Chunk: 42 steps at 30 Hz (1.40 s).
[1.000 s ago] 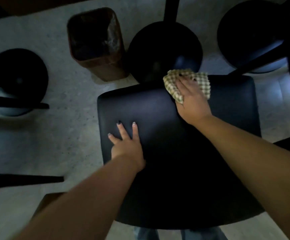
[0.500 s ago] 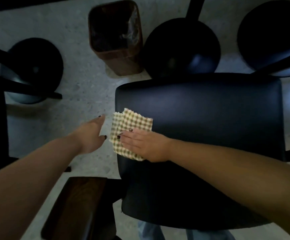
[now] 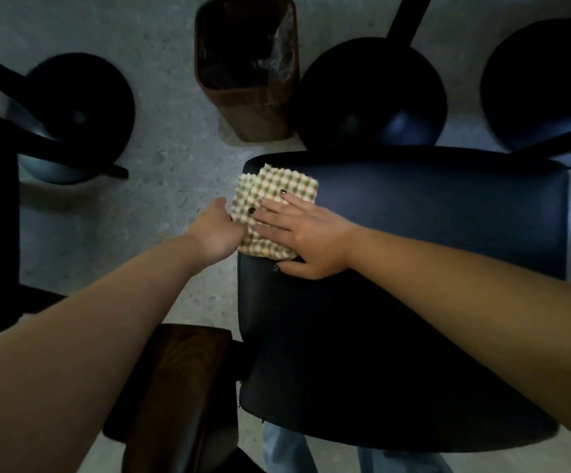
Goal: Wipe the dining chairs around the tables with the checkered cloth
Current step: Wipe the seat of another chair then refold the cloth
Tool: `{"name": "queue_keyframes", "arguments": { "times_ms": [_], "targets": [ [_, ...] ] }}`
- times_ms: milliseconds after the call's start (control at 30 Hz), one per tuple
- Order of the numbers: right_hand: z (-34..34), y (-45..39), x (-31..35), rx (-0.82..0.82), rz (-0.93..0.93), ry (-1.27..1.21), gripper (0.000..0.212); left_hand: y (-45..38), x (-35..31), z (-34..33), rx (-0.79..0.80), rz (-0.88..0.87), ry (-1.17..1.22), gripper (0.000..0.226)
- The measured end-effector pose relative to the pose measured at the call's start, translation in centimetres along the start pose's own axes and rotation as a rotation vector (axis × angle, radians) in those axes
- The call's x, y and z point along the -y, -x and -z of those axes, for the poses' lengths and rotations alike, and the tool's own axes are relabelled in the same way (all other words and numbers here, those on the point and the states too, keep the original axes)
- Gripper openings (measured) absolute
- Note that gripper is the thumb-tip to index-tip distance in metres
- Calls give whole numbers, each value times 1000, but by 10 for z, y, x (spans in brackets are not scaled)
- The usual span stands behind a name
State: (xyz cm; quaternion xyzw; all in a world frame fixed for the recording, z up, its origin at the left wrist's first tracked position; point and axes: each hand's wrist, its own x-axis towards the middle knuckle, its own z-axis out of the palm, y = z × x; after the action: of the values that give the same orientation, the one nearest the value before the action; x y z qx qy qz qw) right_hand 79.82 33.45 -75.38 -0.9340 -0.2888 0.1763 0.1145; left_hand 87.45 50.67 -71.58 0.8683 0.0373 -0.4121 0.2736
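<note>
At the far left a dark round table base (image 3: 79, 114) stands on the pale speckled floor (image 3: 168, 138), with black chair parts beside it along the frame's edge. Further right, at the top, a brown waste bin (image 3: 260, 107) with a clear liner stands on the floor. Below it, near the bottom of the frame, a dark wooden chair part (image 3: 178, 377) sits just beside the seat's left edge.

The left hand (image 3: 217, 230) reaches to the left rim of the black padded chair seat (image 3: 431, 233) and touches the edge of the checkered cloth (image 3: 273, 189); whether its fingers grip the cloth or the rim cannot be told, since they are hidden. The cloth lies on the seat's far left corner, slightly overhanging the edge. The right hand (image 3: 308, 233) presses flat on the cloth, fingers straight and spread, thumb on the seat.

Beyond the seat stand two more round table bases (image 3: 369, 93), one (image 3: 543, 83) at the far right.
</note>
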Motion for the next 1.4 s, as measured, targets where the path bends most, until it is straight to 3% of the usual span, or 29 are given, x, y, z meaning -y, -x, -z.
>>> {"name": "queue_keyframes", "arguments": {
  "times_ms": [133, 167, 233, 300, 433, 533, 600, 700, 867, 1067, 1167, 1300, 1400],
  "targets": [
    [-4, 7, 14, -445, -249, -129, 44, 1, 2, -3, -9, 122, 257, 29],
    [-5, 3, 17, -477, -338, -106, 41, 1, 5, -4, 5, 144, 300, 25],
    [-6, -9, 23, -403, -466, -58, 45, 2, 11, -6, 17, 161, 314, 14],
    [-9, -20, 28, -319, -482, 37, 48, 3, 15, -5, 6, 158, 295, 7],
    [-11, -31, 26, -180, -282, 269, 36, 6, 18, -2, -33, 154, 280, 9],
    [0, -43, 13, -57, -125, 218, 21, 6, 16, -2, -48, 146, 265, 11],
    [7, -44, 10, -20, -122, 220, 23, 6, 14, -2, -56, 139, 241, 13],
    [-2, -31, 26, -93, -243, 248, 39, 4, 13, -3, -49, 134, 160, 19],
    [-22, -22, 49, -83, -196, 327, 20, 4, 15, -5, -30, 131, 153, 12],
    [0, -27, 12, -91, -292, 206, 31, 4, 11, -6, -66, 142, 282, 15],
    [8, -26, -8, -202, -443, 96, 35, 2, 9, -6, -61, 121, 262, 19],
    [-3, -19, 11, -397, -440, 49, 36, -1, 8, -8, -29, 80, 355, 13],
    [-10, -16, 20, -582, -497, -185, 28, -3, 6, -9, -8, 109, 458, 18]
  ]
}}
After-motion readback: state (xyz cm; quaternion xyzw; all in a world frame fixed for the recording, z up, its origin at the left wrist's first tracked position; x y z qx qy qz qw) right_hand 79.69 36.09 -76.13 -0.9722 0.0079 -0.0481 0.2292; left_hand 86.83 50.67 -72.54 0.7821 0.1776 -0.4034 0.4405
